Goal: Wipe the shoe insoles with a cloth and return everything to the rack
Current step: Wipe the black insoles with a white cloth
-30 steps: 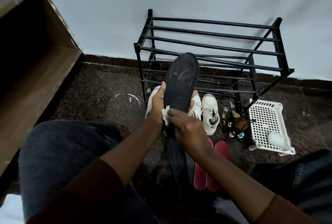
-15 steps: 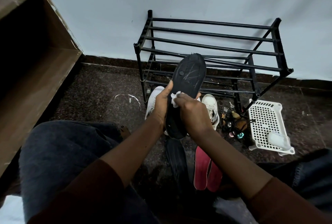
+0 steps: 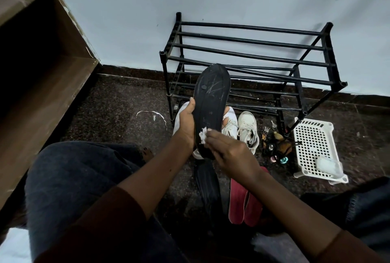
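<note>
Black insole is being steadied upright by the left hand, fingers wrapping its edges. The right hand is pinching a white cloth against its heel, wiping.

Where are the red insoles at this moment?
The red insoles lie side by side on the floor, low and right of centre in the head view, below the right hand, right of a black insole lying there.
</note>
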Tool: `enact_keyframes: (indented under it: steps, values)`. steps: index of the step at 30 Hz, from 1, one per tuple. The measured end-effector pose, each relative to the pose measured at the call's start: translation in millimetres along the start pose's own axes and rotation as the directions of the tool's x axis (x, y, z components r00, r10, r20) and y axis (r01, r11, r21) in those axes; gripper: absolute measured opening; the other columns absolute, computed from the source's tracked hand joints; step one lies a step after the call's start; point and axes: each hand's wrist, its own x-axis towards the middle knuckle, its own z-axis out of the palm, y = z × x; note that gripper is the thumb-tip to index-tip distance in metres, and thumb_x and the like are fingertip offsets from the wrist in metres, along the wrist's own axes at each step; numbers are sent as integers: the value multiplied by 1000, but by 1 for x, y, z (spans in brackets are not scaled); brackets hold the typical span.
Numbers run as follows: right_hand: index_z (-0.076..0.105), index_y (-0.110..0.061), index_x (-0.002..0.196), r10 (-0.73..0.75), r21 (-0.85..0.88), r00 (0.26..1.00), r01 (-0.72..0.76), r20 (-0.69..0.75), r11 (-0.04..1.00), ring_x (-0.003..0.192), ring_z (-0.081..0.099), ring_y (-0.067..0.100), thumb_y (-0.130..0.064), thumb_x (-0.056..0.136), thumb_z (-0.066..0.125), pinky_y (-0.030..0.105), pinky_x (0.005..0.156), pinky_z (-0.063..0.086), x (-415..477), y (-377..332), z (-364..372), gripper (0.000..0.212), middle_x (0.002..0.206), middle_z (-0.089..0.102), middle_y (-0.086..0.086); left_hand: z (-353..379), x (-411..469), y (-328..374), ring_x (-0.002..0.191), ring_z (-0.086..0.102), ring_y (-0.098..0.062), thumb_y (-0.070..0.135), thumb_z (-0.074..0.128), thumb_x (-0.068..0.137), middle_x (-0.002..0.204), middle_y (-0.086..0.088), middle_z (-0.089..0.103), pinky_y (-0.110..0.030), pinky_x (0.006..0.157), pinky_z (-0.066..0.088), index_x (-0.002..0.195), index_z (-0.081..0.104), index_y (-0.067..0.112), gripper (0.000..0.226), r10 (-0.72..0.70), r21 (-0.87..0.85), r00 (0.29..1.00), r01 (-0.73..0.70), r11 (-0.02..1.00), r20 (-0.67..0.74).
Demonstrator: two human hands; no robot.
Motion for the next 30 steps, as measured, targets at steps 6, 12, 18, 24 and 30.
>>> enact_keyframes:
  steps: [6,12,18,24,30]
  values:
    - [58,-6,92,388,86,921,-388,21,918,72,63,30,1,86,54,40,61,47,31,5,1,10,81,66,13,6,0,-5,95,67,-31,47,32,99,108,-21,68,-41,92,51,99,73,1,61,72,71,997,-73,995,11]
    - [58,-16,92,367,324,928,-328,-65,887,79,66,12,-2,85,59,25,68,51,13,-19,5,16,90,71,4,4,-4,2,102,63,-35,56,35,95,122,-26,60,-42,80,56,125,57,-1,67,40,-1,999,-40,999,-13]
    - [66,-3,101,127,200,991,-117,-40,973,92,64,14,-3,84,51,22,80,51,-9,-18,3,23,99,71,10,-1,-1,3,101,61,-34,60,27,94,126,-27,54,-37,75,57,132,48,-1,75,50,-27,999,-50,998,-9]
    - [63,-4,89,219,27,976,-219,16,975,67,63,29,-13,83,43,35,57,46,11,-1,-3,23,77,65,11,3,2,-2,108,58,-33,56,33,94,125,-25,57,-43,91,49,130,51,-1,70,1,56,999,0,998,-32]
    - [56,-3,81,407,42,906,-405,-119,913,58,57,34,1,86,54,37,49,44,32,-3,2,7,66,61,17,7,-2,-6,115,55,-33,46,39,96,123,-21,60,-44,111,34,115,66,-1,57,-2,44,998,-1,999,65]
